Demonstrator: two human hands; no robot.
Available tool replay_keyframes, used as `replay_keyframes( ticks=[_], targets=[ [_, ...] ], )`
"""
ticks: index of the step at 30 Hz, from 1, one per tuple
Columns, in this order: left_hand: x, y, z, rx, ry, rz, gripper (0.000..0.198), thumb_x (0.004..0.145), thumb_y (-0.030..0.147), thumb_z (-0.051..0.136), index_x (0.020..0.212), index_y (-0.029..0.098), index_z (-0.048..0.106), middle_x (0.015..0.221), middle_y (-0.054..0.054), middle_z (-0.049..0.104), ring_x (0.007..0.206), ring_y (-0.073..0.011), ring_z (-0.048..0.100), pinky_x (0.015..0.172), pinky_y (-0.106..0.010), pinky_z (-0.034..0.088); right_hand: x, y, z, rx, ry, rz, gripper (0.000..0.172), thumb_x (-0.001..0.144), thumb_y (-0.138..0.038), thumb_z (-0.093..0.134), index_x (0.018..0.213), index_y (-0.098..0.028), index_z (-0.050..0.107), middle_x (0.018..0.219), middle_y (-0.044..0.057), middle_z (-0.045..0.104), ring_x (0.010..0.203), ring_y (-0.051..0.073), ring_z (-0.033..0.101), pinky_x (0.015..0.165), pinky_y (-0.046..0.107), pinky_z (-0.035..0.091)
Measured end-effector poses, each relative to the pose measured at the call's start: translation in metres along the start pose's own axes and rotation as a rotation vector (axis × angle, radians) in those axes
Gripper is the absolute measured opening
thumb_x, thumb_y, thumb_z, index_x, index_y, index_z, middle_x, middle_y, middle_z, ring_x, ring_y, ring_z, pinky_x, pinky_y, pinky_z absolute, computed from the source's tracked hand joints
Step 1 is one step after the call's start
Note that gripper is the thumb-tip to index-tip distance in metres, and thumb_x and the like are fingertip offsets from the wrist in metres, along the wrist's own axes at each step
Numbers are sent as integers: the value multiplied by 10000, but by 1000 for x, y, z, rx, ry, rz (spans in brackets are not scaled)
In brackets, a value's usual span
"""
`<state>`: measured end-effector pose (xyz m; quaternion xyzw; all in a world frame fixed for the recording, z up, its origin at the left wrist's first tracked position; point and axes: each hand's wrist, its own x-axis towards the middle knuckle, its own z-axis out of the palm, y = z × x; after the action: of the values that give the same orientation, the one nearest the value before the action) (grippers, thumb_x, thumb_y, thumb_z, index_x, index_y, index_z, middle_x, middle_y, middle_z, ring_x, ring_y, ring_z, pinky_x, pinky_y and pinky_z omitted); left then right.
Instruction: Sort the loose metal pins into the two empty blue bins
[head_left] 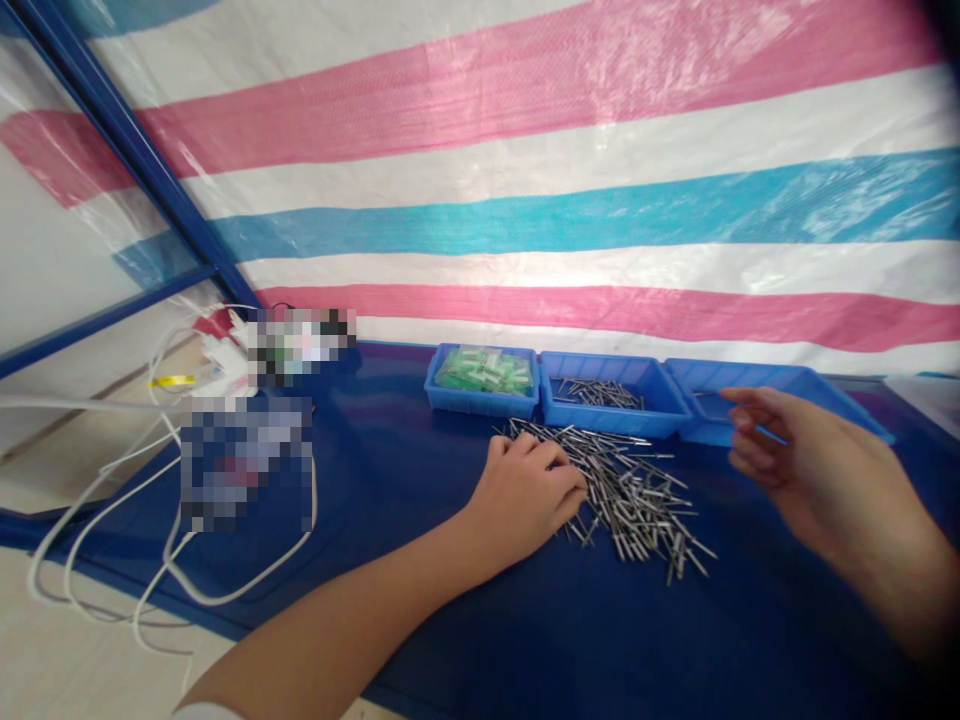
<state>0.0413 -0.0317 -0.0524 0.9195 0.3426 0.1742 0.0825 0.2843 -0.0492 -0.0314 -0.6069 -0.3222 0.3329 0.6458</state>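
Observation:
A heap of thin metal pins lies on the blue table. My left hand rests on the heap's left edge, palm down, fingers curled into the pins. My right hand hovers to the right of the heap, in front of the rightmost blue tray. Its fingers are loosely curled and apart, and I see nothing in them. Three blue trays stand in a row behind the heap: the left one holds green plastic parts, the middle one holds a few metal pins.
White cables loop over the table's left side and edge, near blurred-out items. A striped pink, white and blue tarp hangs right behind the trays. A blue frame bar slants down at the left.

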Motion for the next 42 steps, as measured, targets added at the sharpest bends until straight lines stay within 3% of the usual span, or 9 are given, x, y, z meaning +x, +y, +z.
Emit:
replay_keyframes(
  ticks=[3, 12, 22, 25, 28, 33, 38, 42],
  targets=[
    [0, 1, -1, 6, 4, -7, 232, 913, 399, 529, 966, 227, 674, 1002, -30, 671, 932, -198, 520, 764, -370, 285, -11, 0, 8, 73, -77, 87, 193, 723, -345, 715, 795, -166, 701, 677, 5, 491, 469, 60, 379, 375, 236, 252],
    [1, 1, -1, 64, -13, -26, 184, 906, 244, 514, 1043, 226, 635, 965, -15, 667, 893, -175, 551, 763, -349, 307, -27, 12, 15, -128, -198, 11, 302, 760, -472, 679, 842, -182, 694, 656, -12, 517, 530, 83, 415, 443, 214, 296],
    [1, 2, -6, 219, -26, -115, 226, 935, 333, 469, 903, 188, 639, 971, -61, 626, 909, -213, 526, 732, -357, 325, -31, 18, 15, -301, -330, -21, 344, 802, -518, 612, 870, -183, 652, 685, -15, 513, 555, 101, 423, 486, 238, 321],
    [1, 2, -6, 204, -41, -124, 199, 936, 311, 478, 908, 188, 631, 981, -59, 626, 897, -206, 523, 725, -350, 326, -32, 20, 14, -360, -374, -65, 335, 818, -514, 586, 858, -188, 654, 682, -7, 529, 563, 113, 438, 490, 244, 337],
    [1, 2, -6, 173, -25, -147, 184, 935, 311, 488, 902, 188, 620, 981, -51, 632, 900, -209, 525, 733, -352, 333, -33, 21, 16, -445, -389, -165, 319, 815, -504, 577, 818, -199, 672, 716, 23, 607, 635, 158, 538, 538, 264, 414],
    [3, 4, -9, -104, 74, -192, 209, 959, 337, 446, 929, 198, 600, 990, -24, 646, 912, -186, 554, 773, -324, 365, -42, 27, 24, -511, -418, -306, 291, 785, -459, 635, 931, -217, 703, 914, 54, 707, 775, 205, 638, 674, 308, 514],
    [4, 10, -6, -500, 147, -179, 163, 919, 308, 531, 924, 172, 621, 925, -25, 652, 864, -146, 593, 772, -248, 421, -55, 24, 32, -451, -512, -338, 248, 823, -427, 616, 907, -210, 702, 878, 48, 709, 783, 196, 648, 678, 292, 527],
    [4, 12, -6, -601, 145, -168, 187, 903, 307, 557, 971, 162, 654, 903, -37, 660, 854, -148, 605, 781, -236, 443, -59, 20, 33, -391, -491, -386, 179, 838, -378, 612, 879, -226, 697, 878, 35, 707, 803, 179, 658, 718, 272, 535]
  ],
)
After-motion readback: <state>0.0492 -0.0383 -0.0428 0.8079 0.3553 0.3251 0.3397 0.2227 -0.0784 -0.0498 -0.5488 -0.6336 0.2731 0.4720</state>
